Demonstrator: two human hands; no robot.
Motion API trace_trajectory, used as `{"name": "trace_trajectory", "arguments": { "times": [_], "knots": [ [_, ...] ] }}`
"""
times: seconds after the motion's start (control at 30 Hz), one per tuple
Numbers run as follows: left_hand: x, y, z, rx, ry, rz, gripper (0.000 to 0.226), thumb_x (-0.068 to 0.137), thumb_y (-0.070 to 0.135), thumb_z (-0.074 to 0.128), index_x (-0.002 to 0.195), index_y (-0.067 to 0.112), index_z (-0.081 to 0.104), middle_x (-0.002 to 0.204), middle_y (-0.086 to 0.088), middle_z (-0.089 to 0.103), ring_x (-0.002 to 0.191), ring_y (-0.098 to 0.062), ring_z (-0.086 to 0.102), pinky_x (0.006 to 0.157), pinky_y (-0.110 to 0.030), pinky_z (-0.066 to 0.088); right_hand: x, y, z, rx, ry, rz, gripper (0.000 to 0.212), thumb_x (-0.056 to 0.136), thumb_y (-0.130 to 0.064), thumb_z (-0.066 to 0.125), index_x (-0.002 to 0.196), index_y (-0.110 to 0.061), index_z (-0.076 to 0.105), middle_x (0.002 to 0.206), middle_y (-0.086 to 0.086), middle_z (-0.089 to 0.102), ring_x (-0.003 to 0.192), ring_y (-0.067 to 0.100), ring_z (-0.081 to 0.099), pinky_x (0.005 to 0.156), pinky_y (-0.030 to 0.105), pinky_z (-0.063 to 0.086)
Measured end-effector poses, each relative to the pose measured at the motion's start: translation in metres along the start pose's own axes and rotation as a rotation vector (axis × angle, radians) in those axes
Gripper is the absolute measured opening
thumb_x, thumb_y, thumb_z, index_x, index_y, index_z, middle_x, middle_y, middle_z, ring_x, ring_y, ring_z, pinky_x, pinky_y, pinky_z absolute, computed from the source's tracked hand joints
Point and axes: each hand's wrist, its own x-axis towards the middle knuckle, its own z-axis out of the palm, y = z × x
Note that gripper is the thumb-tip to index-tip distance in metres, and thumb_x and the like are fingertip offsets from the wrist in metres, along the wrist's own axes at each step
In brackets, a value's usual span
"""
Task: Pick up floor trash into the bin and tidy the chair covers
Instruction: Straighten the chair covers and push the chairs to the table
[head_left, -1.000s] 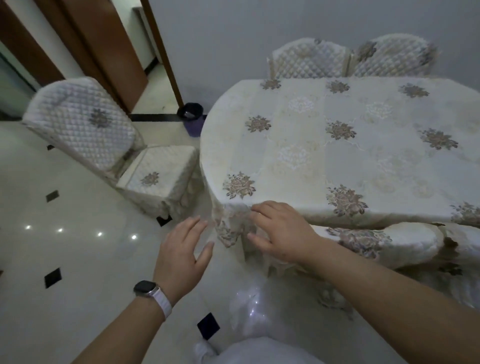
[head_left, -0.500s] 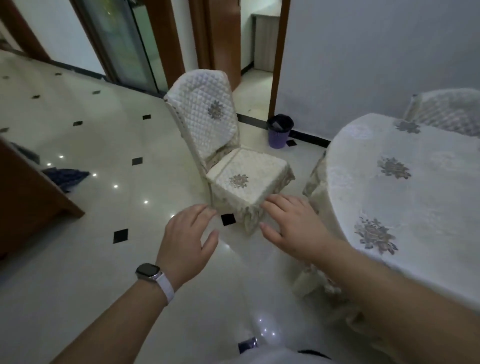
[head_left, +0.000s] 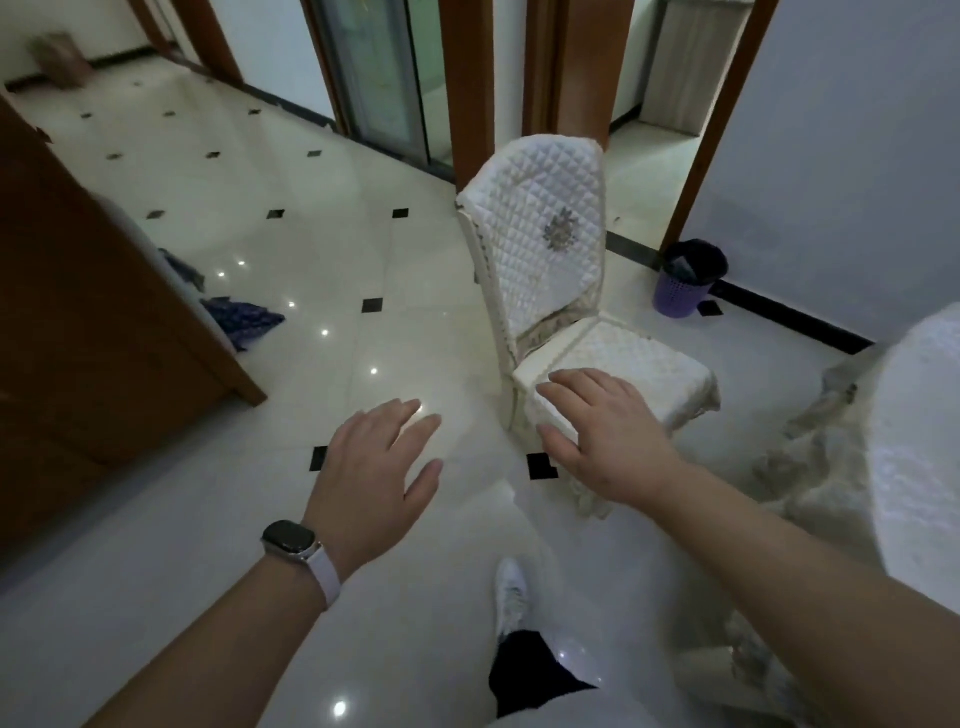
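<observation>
A chair in a white quilted cover (head_left: 550, 270) stands ahead on the tiled floor, its seat cover (head_left: 628, 364) hanging down over the legs. My right hand (head_left: 602, 436) hovers open in front of the seat's near corner, fingers spread, holding nothing. Left of the chair, my left hand (head_left: 374, 467) is open above the floor, with a watch on its wrist. A purple bin (head_left: 688, 280) with a black liner stands against the wall behind the chair. A blue patterned scrap (head_left: 244, 319) lies on the floor at the left, beside a wooden cabinet.
The wooden cabinet (head_left: 93, 332) fills the left side. The table with its white cloth (head_left: 919, 457) is at the right edge, cloth hanging to the floor. Doorways and a glass door (head_left: 379, 78) lie behind the chair. My foot in a white shoe (head_left: 511, 592) is on the floor below.
The view has swung left from the table to the lone chair and come closer to it. Both hands stay open and raised; the right one now reaches the seat's corner.
</observation>
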Motion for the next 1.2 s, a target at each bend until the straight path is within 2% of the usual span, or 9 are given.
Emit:
{"name": "trace_trajectory", "arguments": {
  "times": [0.13, 0.37, 0.73, 1.03, 1.2],
  "knots": [
    [0.062, -0.045, 0.005, 0.087, -0.07, 0.002, 0.046, 0.093, 0.041, 0.048, 0.129, 0.015, 0.062, 0.133, -0.011, 0.06, 0.123, -0.031, 0.055, 0.103, -0.052, 0.043, 0.074, 0.022, 0.031, 0.029, -0.024, -0.044, 0.047, 0.091, -0.048, 0.045, 0.121, -0.015, 0.063, 0.123, 0.004, 0.062, 0.116, 0.027, 0.055, 0.092, 0.042, 0.045],
    [0.175, -0.109, 0.007, 0.12, -0.007, -0.008, 0.045, 0.093, 0.039, 0.05, 0.128, 0.014, 0.063, 0.132, -0.011, 0.06, 0.124, -0.031, 0.054, 0.104, -0.052, 0.041, 0.2, 0.052, 0.055, 0.005, -0.003, -0.158, 0.044, 0.092, -0.046, 0.05, 0.119, -0.014, 0.064, 0.124, 0.006, 0.062, 0.115, 0.028, 0.056, 0.094, 0.041, 0.042],
    [0.262, -0.237, 0.039, 0.08, 0.027, -0.024, 0.045, 0.092, 0.04, 0.049, 0.128, 0.017, 0.063, 0.133, -0.009, 0.06, 0.126, -0.029, 0.053, 0.106, -0.05, 0.039, 0.341, 0.041, 0.111, -0.077, -0.056, -0.226, 0.047, 0.093, -0.048, 0.049, 0.124, -0.015, 0.062, 0.13, 0.007, 0.06, 0.12, 0.031, 0.054, 0.098, 0.042, 0.041],
    [0.368, -0.387, 0.055, -0.009, 0.138, 0.128, 0.042, 0.091, 0.037, 0.05, 0.123, 0.015, 0.066, 0.127, -0.009, 0.063, 0.119, -0.03, 0.057, 0.105, -0.044, 0.033, 0.482, 0.013, 0.163, -0.184, -0.066, -0.088, 0.048, 0.092, -0.048, 0.047, 0.122, -0.015, 0.064, 0.13, 0.009, 0.061, 0.119, 0.032, 0.055, 0.098, 0.045, 0.044],
    [0.428, -0.455, 0.059, -0.003, 0.1, 0.22, 0.041, 0.091, 0.037, 0.049, 0.122, 0.015, 0.066, 0.127, -0.009, 0.062, 0.12, -0.03, 0.056, 0.104, -0.046, 0.035, 0.551, 0.001, 0.18, -0.232, -0.099, 0.042, 0.051, 0.094, -0.05, 0.043, 0.128, -0.017, 0.06, 0.136, 0.007, 0.057, 0.124, 0.029, 0.052, 0.101, 0.044, 0.041]
  ]
}}
